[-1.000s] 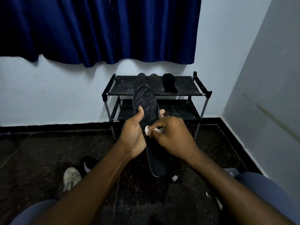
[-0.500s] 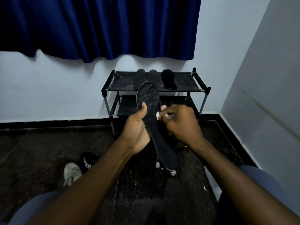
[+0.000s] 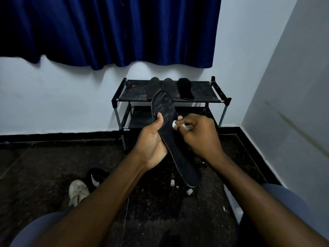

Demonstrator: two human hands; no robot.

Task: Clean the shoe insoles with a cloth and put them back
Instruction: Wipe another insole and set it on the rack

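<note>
The insole [image 3: 171, 139] is held in the air over the floor [image 3: 53, 166], before the front edge of the shoe rack [image 3: 219, 100], with its toe end up and leaning left and its heel end low. The left grip [image 3: 151, 141], a bare hand, curls round its middle, thumb on the face and fingers behind. The right grip [image 3: 199, 136] pinches a small white cloth [image 3: 174, 124] wad against the insole's right edge. The insole looks thin, light and bendy, and would likely flop if taken by one end. The waist is therefore the sound hold, with fingers backing wherever the cloth presses. Grey smears show on the forepart.
</note>
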